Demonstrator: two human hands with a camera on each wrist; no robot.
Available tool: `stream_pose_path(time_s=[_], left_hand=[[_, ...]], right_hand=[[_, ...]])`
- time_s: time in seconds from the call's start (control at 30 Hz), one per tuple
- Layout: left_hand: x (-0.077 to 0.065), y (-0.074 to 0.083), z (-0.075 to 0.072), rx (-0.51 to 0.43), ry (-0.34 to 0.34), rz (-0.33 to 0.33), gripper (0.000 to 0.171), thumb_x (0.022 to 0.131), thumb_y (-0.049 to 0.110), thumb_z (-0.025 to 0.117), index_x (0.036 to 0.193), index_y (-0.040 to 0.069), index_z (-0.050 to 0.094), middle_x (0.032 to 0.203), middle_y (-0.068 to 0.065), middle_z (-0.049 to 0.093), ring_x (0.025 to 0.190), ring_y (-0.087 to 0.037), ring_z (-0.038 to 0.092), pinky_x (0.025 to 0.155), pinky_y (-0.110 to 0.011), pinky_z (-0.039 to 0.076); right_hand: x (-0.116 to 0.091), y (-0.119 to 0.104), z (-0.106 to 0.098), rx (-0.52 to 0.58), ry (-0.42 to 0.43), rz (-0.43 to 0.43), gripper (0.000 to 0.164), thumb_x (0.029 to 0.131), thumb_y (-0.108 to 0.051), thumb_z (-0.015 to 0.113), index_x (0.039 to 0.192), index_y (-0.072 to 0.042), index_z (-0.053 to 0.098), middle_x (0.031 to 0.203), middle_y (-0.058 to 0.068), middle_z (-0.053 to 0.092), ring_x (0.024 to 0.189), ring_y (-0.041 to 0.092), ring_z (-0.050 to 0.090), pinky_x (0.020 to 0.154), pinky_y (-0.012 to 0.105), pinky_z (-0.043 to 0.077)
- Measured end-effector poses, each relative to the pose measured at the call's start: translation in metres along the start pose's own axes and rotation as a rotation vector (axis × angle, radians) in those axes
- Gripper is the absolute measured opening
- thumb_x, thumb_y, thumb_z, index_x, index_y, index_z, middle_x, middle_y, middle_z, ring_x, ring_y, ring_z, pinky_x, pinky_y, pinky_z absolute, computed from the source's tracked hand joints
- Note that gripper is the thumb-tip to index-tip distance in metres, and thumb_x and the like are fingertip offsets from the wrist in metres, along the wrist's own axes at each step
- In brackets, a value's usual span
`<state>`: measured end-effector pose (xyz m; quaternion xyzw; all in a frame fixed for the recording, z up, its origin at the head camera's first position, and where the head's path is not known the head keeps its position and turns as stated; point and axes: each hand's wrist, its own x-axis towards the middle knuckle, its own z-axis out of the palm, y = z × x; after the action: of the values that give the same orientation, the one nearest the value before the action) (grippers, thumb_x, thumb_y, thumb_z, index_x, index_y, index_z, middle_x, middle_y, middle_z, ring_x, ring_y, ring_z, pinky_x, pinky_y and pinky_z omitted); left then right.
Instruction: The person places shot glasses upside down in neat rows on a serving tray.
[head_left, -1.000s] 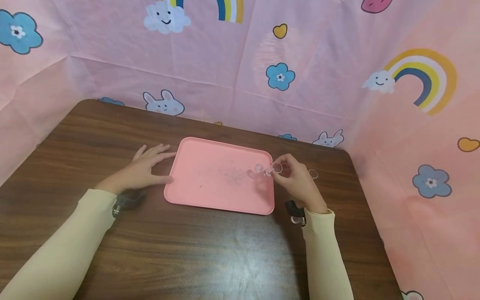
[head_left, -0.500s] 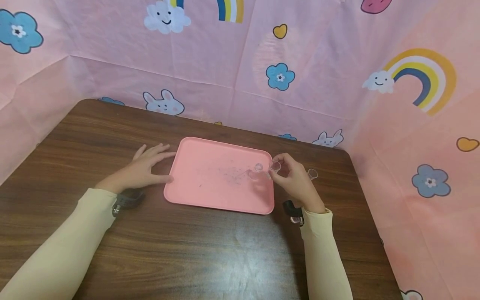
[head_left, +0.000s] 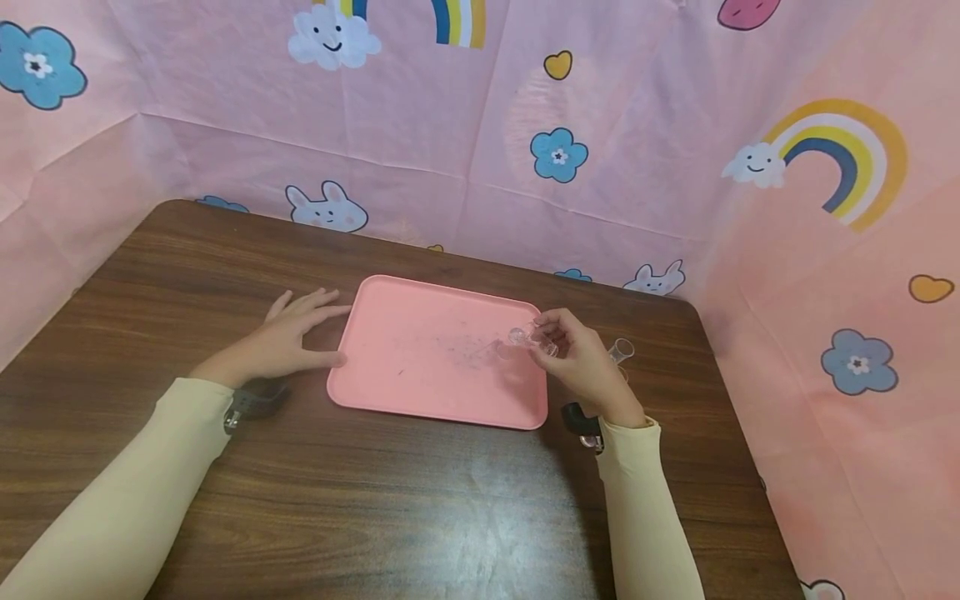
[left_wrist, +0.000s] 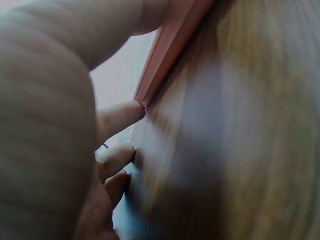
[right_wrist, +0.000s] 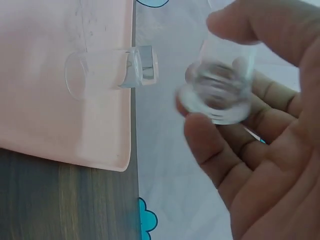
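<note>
My right hand (head_left: 588, 362) holds a clear shot glass (head_left: 550, 345) between thumb and fingers, over the right edge of the pink tray (head_left: 420, 400). In the right wrist view the held glass (right_wrist: 220, 92) is tilted and blurred, its thick base towards the camera. A second shot glass (right_wrist: 107, 72) stands upside down on the tray, thick base up, just left of that hand. Beside the tray's left rim, my left hand (head_left: 281, 337) has its fingers spread, with thumb and index fingertip right at the rim.
Another clear glass (head_left: 621, 350) stands on the brown wooden table (head_left: 360, 500), right of my right hand and partly hidden by it. Pink patterned cloth (head_left: 465, 142) hangs behind the table and along its sides.
The shot glass in my right hand has turned over in the fingers; its open rim faced up towards the head camera before. The left hand and tray have stayed put.
</note>
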<state>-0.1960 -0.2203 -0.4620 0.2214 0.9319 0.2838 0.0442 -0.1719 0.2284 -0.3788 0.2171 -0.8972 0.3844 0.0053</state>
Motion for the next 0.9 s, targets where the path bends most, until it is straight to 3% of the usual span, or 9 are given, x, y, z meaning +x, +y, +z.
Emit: stream_pose_path(time_s=[0.2, 0.43, 0.63, 0.9], left_hand=[[-0.0010, 0.0022, -0.0014, -0.011, 0.010, 0.008, 0.084, 0.076, 0.059, 0.069, 0.143, 0.016, 0.042, 0.156, -0.012, 0.023, 0.144, -0.033, 0.012, 0.113, -0.055, -0.011], [-0.0008, 0.0013, -0.0007, -0.001, 0.006, 0.003, 0.084, 0.076, 0.060, 0.069, 0.143, 0.017, 0.042, 0.156, -0.011, 0.022, 0.144, -0.032, 0.012, 0.113, -0.054, -0.012], [0.0002, -0.0009, 0.0011, 0.005, 0.004, 0.003, 0.084, 0.076, 0.060, 0.068, 0.143, 0.018, 0.042, 0.156, -0.010, 0.021, 0.145, -0.032, 0.011, 0.113, -0.054, -0.012], [-0.0013, 0.0016, -0.0004, 0.002, 0.025, 0.026, 0.082, 0.077, 0.058, 0.069, 0.142, 0.015, 0.043, 0.155, -0.013, 0.024, 0.144, -0.034, 0.014, 0.112, -0.056, -0.010]], right_hand=[[0.0004, 0.0000, 0.0018, 0.004, -0.027, 0.000, 0.026, 0.085, -0.020, 0.072, 0.107, -0.016, 0.057, 0.093, -0.003, 0.060, 0.080, 0.015, 0.056, 0.066, 0.029, 0.050], [0.0000, 0.0006, 0.0039, -0.013, -0.077, -0.004, 0.026, 0.084, -0.017, 0.073, 0.106, -0.022, 0.060, 0.091, -0.004, 0.060, 0.078, 0.016, 0.054, 0.061, 0.029, 0.049], [-0.0005, 0.0009, 0.0033, -0.023, -0.069, -0.030, 0.027, 0.084, -0.017, 0.073, 0.110, -0.016, 0.065, 0.088, -0.003, 0.059, 0.077, 0.015, 0.053, 0.061, 0.027, 0.048], [0.0005, -0.0005, 0.0034, 0.011, -0.077, 0.023, 0.029, 0.086, -0.009, 0.069, 0.111, -0.011, 0.055, 0.094, 0.004, 0.059, 0.082, 0.016, 0.057, 0.069, 0.029, 0.053]])
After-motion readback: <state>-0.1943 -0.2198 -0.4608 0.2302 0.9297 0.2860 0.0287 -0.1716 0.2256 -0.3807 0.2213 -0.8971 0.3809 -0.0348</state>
